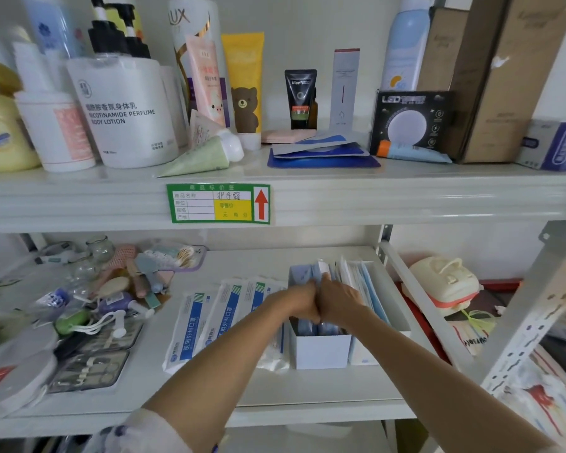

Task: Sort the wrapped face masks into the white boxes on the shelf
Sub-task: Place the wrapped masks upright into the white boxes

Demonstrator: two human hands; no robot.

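Two white boxes stand side by side on the lower shelf: the left white box (321, 351) and the right white box (361, 356). Both hold upright wrapped face masks (356, 279). My left hand (299, 300) and my right hand (339, 299) press together over the left box, fingers down among the blue-wrapped masks there. Whether either hand grips a mask is hidden by the fingers. Three larger blue-and-white mask packs (209, 325) lie flat on the shelf to the left of the boxes, partly under my left forearm.
A heap of small toiletries and manicure kits (89, 354) fills the left of the lower shelf. The upper shelf carries lotion bottles (125, 112), tubes and cartons. A slanted metal shelf post (533, 305) stands to the right, with a cream case (445, 282) behind.
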